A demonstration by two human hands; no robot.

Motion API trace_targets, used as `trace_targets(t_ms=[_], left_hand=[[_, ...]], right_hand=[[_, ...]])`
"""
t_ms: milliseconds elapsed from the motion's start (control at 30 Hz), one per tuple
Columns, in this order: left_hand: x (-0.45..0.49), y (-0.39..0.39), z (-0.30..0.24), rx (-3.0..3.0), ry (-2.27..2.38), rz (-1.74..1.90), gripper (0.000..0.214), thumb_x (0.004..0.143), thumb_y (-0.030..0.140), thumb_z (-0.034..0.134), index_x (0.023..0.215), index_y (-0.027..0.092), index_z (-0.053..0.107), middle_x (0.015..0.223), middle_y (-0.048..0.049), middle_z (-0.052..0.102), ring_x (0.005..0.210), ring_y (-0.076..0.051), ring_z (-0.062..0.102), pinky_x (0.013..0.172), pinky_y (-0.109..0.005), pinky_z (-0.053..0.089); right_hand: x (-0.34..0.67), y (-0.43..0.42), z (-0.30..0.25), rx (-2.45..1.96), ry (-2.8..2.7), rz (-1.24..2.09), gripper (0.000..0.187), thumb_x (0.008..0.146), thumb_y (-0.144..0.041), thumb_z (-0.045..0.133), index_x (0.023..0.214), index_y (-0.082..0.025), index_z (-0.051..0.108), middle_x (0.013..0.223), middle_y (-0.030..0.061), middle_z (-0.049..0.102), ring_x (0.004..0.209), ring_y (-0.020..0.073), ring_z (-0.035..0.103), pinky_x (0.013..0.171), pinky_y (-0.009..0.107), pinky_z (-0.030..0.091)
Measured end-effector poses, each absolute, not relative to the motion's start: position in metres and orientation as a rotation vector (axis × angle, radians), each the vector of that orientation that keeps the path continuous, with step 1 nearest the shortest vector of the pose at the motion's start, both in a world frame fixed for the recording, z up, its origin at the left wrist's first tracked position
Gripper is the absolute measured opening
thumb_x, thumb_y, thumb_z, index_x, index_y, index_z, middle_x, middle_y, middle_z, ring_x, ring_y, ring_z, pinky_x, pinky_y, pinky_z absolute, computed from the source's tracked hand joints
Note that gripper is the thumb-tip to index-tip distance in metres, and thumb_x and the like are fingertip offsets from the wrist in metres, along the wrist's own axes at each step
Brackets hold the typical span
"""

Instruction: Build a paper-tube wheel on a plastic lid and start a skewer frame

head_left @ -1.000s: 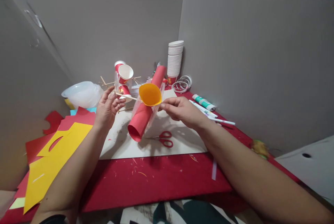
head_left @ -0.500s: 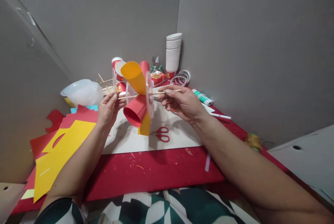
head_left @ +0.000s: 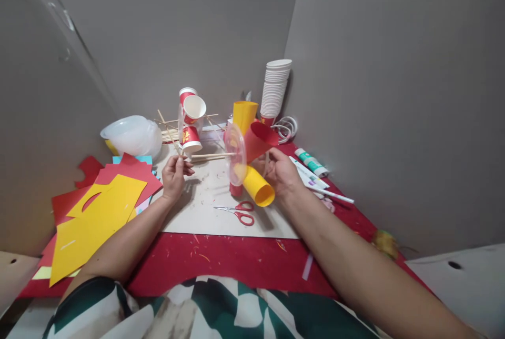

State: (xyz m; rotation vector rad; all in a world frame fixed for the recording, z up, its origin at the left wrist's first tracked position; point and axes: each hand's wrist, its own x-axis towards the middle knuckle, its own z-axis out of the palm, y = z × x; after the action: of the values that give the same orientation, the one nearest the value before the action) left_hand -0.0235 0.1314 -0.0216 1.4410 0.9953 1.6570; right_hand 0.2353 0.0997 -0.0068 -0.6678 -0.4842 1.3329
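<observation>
Both my hands hold up a paper wheel [head_left: 249,157] over the white board [head_left: 205,207]: red and yellow rolled paper tubes between clear plastic discs, spitted on a wooden stick [head_left: 209,156]. My left hand [head_left: 174,175] pinches the stick's left end, fingers closed. My right hand [head_left: 281,170] grips the wheel's right side, fingers curled behind a disc. One yellow tube [head_left: 258,187] points toward me and down, a red one [head_left: 258,139] up and to the right.
Red-handled scissors [head_left: 241,212] lie on the board below the wheel. Yellow and red paper sheets [head_left: 94,212] are piled at left. Behind stand a paper-cup model [head_left: 190,120], a cup stack [head_left: 275,89], a clear lidded bowl [head_left: 130,136]. A glue tube [head_left: 311,162] lies at right.
The wheel has turned on its stick, so different tubes face me, and it sits lower and further right. My right hand has shifted from the stick's end to the wheel's side.
</observation>
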Motion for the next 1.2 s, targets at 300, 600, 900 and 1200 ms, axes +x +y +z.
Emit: trace_targets(t_ms=[300, 600, 900, 1200], left_hand=[[-0.032, 0.15, -0.024, 1.48, 1.081, 1.683, 0.034, 0.079, 0.048, 0.068, 0.096, 0.021, 0.057, 0.068, 0.0031, 0.063, 0.052, -0.01, 0.057, 0.05, -0.023, 0.049], [-0.031, 0.159, -0.043, 1.539, 1.149, 1.564, 0.046, 0.076, 0.026, 0.068, 0.12, 0.021, 0.055, 0.065, 0.006, 0.054, 0.058, -0.012, 0.054, 0.057, -0.023, 0.043], [-0.031, 0.159, -0.038, 1.429, 1.211, 1.464, 0.047, 0.078, 0.024, 0.062, 0.123, 0.017, 0.049, 0.062, 0.0077, 0.055, 0.048, -0.011, 0.052, 0.051, -0.023, 0.041], [-0.032, 0.162, -0.034, 1.385, 1.209, 1.438, 0.042, 0.073, 0.021, 0.063, 0.113, 0.019, 0.052, 0.051, 0.0103, 0.053, 0.041, -0.011, 0.049, 0.044, -0.021, 0.037]], right_hand=[[0.228, 0.087, 0.003, -0.766, -0.391, 1.414, 0.014, 0.087, -0.023, 0.056, 0.074, -0.018, 0.054, 0.051, -0.0032, 0.057, 0.039, 0.0066, 0.048, 0.036, 0.014, 0.039], [0.229, 0.081, 0.015, -0.786, -0.428, 1.322, 0.01, 0.079, -0.022, 0.054, 0.076, -0.015, 0.06, 0.055, -0.0009, 0.057, 0.041, 0.0076, 0.048, 0.038, 0.017, 0.04], [0.239, 0.085, 0.016, -0.726, -0.385, 1.19, 0.008, 0.068, -0.02, 0.055, 0.076, -0.018, 0.057, 0.055, -0.0039, 0.055, 0.044, 0.0089, 0.049, 0.039, 0.018, 0.041], [0.243, 0.085, 0.019, -0.726, -0.342, 1.067, 0.006, 0.071, -0.018, 0.053, 0.074, -0.016, 0.058, 0.057, -0.0021, 0.059, 0.046, 0.0074, 0.052, 0.039, 0.016, 0.041]])
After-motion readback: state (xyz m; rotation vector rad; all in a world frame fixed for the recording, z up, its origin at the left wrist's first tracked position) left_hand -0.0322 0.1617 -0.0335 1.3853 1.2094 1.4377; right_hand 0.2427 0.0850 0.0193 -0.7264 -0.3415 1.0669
